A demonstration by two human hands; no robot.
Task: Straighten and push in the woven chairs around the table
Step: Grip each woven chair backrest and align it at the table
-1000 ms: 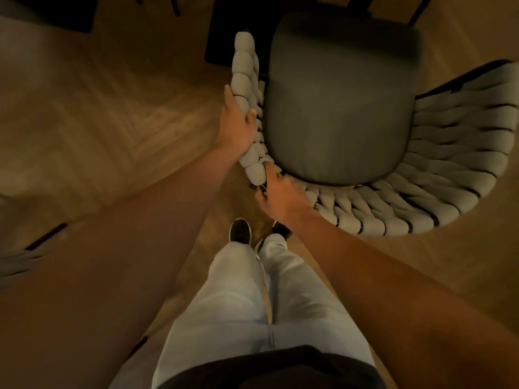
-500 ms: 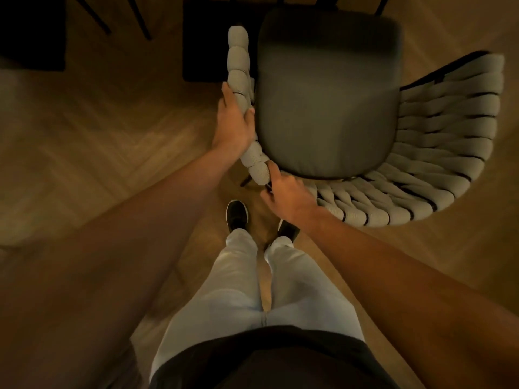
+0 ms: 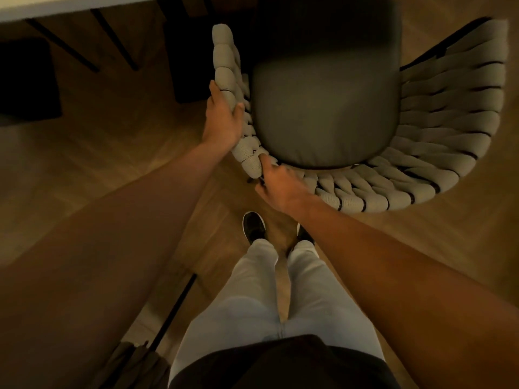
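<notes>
The woven chair [image 3: 351, 130] occupies the 1 o'clock area, its seat front under the table [image 3: 56, 5] edge at 12 o'clock. Left hand [image 3: 223, 119] grasps the woven backrest rim (thumb on the inner side). Right hand [image 3: 280, 186] grips the rim at the rear curve, fingers curled around it.
</notes>
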